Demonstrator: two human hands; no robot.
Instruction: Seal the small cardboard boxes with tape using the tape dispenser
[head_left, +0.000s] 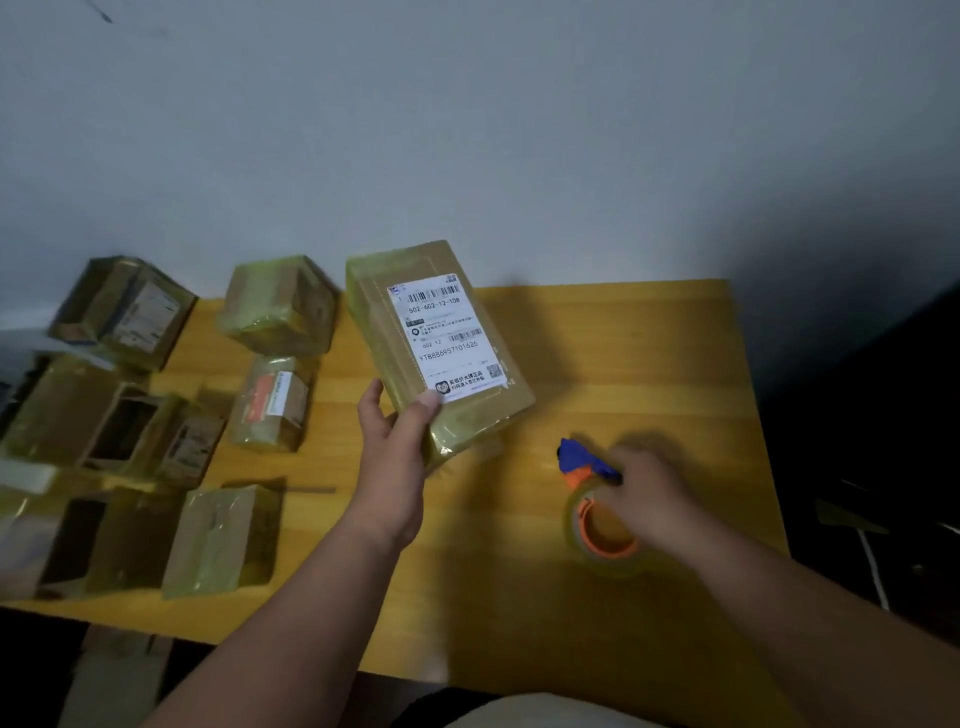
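I see my left hand (396, 441) gripping a labelled, tape-wrapped box (439, 345) at frame centre; my right hand (647, 496) seems closed on the tape dispenser (597, 499), though blurred. Wrapped boxes (280, 306) fill the left; several there (122, 434) look open.

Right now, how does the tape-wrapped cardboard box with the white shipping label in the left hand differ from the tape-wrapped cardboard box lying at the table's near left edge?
The labelled box is lifted and tilted in the left hand; the near-left box lies on the yellow wooden table. The labelled box shows a white printed label facing the camera; the near-left box shows no such label. Both are brown cardboard under yellowish clear tape.
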